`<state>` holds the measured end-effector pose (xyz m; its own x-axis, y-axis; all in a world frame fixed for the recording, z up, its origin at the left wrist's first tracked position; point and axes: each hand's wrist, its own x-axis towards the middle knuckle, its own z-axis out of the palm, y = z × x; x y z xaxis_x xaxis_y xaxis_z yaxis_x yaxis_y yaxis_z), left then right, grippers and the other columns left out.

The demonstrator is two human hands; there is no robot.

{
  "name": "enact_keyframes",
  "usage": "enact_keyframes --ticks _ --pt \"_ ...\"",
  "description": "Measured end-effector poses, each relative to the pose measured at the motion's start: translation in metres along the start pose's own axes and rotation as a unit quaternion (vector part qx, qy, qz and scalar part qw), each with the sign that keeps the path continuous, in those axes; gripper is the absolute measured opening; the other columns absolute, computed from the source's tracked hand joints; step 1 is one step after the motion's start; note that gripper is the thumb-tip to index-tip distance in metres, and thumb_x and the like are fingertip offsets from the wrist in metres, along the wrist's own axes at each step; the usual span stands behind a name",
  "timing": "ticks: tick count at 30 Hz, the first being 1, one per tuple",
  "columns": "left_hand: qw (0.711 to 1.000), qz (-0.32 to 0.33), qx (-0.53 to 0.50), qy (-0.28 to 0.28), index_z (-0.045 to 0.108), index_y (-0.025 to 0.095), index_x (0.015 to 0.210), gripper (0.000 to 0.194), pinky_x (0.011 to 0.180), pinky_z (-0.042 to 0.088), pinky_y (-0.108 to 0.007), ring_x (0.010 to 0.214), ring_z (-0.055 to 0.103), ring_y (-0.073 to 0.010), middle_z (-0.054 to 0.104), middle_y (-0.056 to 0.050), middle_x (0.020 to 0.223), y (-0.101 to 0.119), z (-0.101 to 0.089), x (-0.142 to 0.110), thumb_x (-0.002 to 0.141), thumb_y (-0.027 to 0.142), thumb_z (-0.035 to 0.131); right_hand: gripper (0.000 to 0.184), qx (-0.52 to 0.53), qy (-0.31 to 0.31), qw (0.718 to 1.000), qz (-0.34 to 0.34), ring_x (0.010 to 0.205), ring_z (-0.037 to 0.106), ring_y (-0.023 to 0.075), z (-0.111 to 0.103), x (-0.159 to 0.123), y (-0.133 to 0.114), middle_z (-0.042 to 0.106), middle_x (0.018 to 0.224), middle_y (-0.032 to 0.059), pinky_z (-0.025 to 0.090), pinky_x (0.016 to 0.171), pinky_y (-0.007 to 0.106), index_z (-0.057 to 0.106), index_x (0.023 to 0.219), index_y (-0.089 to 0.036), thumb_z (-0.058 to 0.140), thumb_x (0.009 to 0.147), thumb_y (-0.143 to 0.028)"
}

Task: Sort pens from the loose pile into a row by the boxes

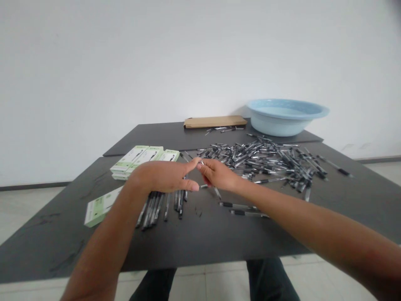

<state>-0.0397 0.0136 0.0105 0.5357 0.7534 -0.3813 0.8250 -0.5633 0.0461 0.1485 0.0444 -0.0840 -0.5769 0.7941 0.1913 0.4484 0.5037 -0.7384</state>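
Note:
Near the middle of the table my right hand is closed around a pen, whose lower end pokes out below the fingers. My left hand meets it from the left. Its upper fingertips touch my right fingertips at the pen's top end, while its thumb stands apart lower down; the other fingers are hidden. Below and behind the left hand lie several pens side by side, roughly parallel. Two more pens rest under my right forearm. A large loose heap of black and clear pens spreads behind my right hand.
Stacked green-and-white boxes stand at the left, with another such box nearer me, partly behind my left forearm. At the back are a flat brown cardboard piece and a light blue basin. The dark table's front edge is close to my legs.

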Motion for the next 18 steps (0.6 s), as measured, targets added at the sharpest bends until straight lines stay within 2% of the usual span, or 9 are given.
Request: enact_keyframes --ticks 2,4,7,10,14,18 --pt "1.0 -0.009 -0.006 -0.01 0.007 0.013 0.153 0.087 0.105 0.032 -0.036 0.134 0.037 -0.0294 0.025 -0.017 0.154 -0.005 0.0 -0.003 0.089 0.062 0.038 0.035 -0.128 -0.01 0.988 -0.089 0.074 0.063 0.0181 0.0 0.012 -0.005 0.068 0.084 0.0068 0.042 0.065 0.026 0.061 0.104 -0.015 0.037 0.098 -0.04" --pt "1.0 -0.018 -0.014 -0.017 0.004 0.009 0.152 0.086 0.107 0.03 -0.035 0.137 0.033 -0.0285 0.02 -0.018 0.155 -0.007 -0.001 -0.006 0.091 0.058 0.038 0.032 -0.255 -0.044 0.952 -0.166 0.091 0.063 0.0234 0.001 0.021 -0.006 0.066 0.107 0.0118 0.043 0.071 0.029 0.058 0.116 -0.017 0.044 0.095 -0.036" --pt "0.999 -0.022 -0.026 -0.019 0.002 0.006 0.152 0.083 0.107 0.03 -0.035 0.136 0.034 -0.0275 0.02 -0.019 0.154 -0.006 -0.004 -0.01 0.093 0.051 0.038 0.031 -0.37 -0.131 0.896 -0.209 0.09 0.064 0.0246 0.007 0.027 -0.002 0.061 0.117 0.0138 0.044 0.068 0.03 0.057 0.119 -0.018 0.047 0.092 -0.029" --pt "0.999 -0.017 -0.029 -0.021 0.001 0.01 0.152 0.081 0.106 0.032 -0.035 0.134 0.037 -0.0279 0.023 -0.018 0.154 -0.004 -0.005 -0.01 0.093 0.049 0.04 0.033 -0.404 -0.177 0.871 -0.217 0.083 0.066 0.0246 0.017 0.027 0.006 0.063 0.114 0.0136 0.045 0.063 0.03 0.055 0.121 -0.018 0.049 0.09 -0.026" --pt "0.999 -0.013 -0.024 -0.021 0.0 0.017 0.153 0.081 0.101 0.037 -0.039 0.13 0.043 -0.03 0.034 -0.017 0.15 -0.004 -0.004 -0.008 0.093 0.052 0.042 0.03 -0.386 -0.19 0.872 -0.233 0.088 0.065 0.0249 0.028 0.026 0.013 0.067 0.106 0.0132 0.046 0.067 0.032 0.055 0.12 -0.017 0.047 0.091 -0.023" --pt "1.0 0.002 -0.02 -0.021 0.003 0.016 0.153 0.079 0.098 0.039 -0.039 0.127 0.047 -0.0297 0.04 -0.017 0.147 -0.002 -0.004 -0.008 0.093 0.049 0.042 0.025 -0.359 -0.204 0.874 -0.255 0.092 0.064 0.0224 0.031 0.029 0.016 0.066 0.112 0.0122 0.046 0.074 0.032 0.059 0.114 -0.017 0.045 0.094 -0.023"
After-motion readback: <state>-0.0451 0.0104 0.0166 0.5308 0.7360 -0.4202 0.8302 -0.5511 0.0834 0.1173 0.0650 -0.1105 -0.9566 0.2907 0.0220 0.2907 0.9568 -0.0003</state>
